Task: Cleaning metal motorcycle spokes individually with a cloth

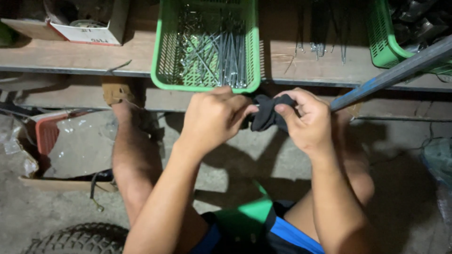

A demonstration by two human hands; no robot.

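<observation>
I'm seeing a red crate [47, 134] sitting at the far left. My left hand [212, 117] is pinching one end of a dark cloth [269, 113] below the green basket [160, 56] of metal rods; my right hand [306, 120] is gripping the other end, beside a blue-grey bar [395, 73].

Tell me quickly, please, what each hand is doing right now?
Left hand: closed, pinching the small dark crumpled cloth.
Right hand: closed on the same cloth's other side.
</observation>
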